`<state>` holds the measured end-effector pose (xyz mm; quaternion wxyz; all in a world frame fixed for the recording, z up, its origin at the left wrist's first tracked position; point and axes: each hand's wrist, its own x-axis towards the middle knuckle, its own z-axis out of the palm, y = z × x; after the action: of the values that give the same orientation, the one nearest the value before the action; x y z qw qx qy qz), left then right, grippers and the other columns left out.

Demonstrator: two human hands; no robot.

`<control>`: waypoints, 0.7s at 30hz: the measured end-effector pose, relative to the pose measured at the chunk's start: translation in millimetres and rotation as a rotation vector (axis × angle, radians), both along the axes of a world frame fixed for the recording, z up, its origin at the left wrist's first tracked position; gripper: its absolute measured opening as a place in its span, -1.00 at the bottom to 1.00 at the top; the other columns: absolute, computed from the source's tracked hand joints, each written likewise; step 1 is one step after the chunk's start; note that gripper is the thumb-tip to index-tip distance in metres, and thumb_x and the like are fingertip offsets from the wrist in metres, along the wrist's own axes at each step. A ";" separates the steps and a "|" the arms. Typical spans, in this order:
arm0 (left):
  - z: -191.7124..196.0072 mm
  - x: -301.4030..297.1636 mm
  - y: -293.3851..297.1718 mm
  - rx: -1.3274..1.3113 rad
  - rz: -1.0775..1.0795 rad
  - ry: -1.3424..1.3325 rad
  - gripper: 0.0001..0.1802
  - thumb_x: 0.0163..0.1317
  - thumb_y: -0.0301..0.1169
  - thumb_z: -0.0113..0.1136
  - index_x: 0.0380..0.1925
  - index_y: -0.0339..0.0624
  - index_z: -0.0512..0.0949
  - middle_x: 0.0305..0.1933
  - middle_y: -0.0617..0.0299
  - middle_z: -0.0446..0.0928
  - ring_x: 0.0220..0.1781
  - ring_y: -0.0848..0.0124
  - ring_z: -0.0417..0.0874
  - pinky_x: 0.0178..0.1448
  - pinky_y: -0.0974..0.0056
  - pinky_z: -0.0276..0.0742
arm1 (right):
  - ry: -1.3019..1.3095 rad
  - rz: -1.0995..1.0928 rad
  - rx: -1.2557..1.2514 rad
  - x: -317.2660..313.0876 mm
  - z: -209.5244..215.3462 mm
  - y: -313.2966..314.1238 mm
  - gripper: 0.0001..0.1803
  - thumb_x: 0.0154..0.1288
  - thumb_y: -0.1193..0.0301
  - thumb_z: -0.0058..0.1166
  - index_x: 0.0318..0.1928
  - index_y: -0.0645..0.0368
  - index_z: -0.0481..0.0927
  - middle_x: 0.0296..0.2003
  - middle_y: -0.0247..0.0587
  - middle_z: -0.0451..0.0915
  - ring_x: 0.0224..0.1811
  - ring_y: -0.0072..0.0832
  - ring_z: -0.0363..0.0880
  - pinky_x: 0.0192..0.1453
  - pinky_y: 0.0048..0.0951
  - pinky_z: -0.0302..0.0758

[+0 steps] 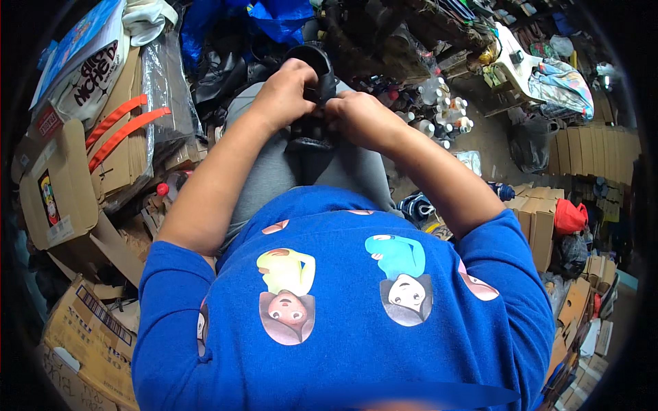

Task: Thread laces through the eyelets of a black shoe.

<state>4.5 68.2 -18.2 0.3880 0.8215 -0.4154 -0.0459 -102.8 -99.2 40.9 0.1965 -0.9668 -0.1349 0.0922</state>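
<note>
Over my lap is a black shoe (328, 77), its opening toward the top of the view and its other end between my thighs. My left hand (286, 92) is closed on the shoe's left side, with the fingers curled over the rim of the opening. On the opposite side, my right hand (358, 118) has its fingers bent and pressed against the shoe near its middle. The fingertips of both hands are partly hidden, so any small part between them cannot be made out. Grey trousers (264, 154) lie beneath the shoe.
Flattened cardboard and an opened box (65, 185) with orange straps (127, 137) crowd the left. A blue plastic bag (277, 20) and dark items lie ahead. Several bottles (445, 113) stand on the floor at right, near a dark bag (531, 144) and stacked cardboard (589, 152).
</note>
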 end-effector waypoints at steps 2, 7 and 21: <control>13.4 -14.7 5.2 0.049 0.122 -0.013 -0.46 -0.25 -0.43 0.45 -0.19 -0.23 0.45 -0.09 0.05 0.43 -0.02 0.08 0.50 0.05 0.17 0.44 | 0.077 -0.086 0.176 4.8 -10.5 -7.1 -0.84 0.06 0.42 0.20 -0.28 0.12 0.64 -0.42 -0.12 0.53 -0.33 -0.27 0.57 -0.23 -0.32 0.48; 34.3 -56.5 47.7 0.145 0.089 0.301 -0.55 0.05 -0.43 0.26 -0.02 -0.26 0.42 -0.17 -0.02 0.54 -0.12 0.08 0.57 -0.02 0.19 0.48 | 0.449 -0.382 0.751 -12.1 -24.7 -38.1 -0.74 0.21 0.28 0.19 -0.29 0.27 0.61 -0.48 -0.46 0.54 -0.34 -0.65 0.49 -0.15 -0.55 0.43; 45.3 -27.3 51.2 -1.030 -0.062 1.232 -0.55 0.39 -0.11 -0.12 -0.65 -0.10 0.37 -0.33 0.11 0.56 -0.11 0.22 0.56 0.11 0.12 0.36 | 0.213 -0.505 0.359 -53.7 -51.5 -81.4 -0.66 0.30 0.14 0.05 -0.19 0.15 0.65 -0.35 -0.18 0.65 -0.30 -0.46 0.57 -0.11 -0.41 0.46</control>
<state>-22.8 119.4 27.1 0.8762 0.3546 -0.1182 -0.3043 -156.5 -180.6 -10.6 0.3933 -0.9046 0.1162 0.1158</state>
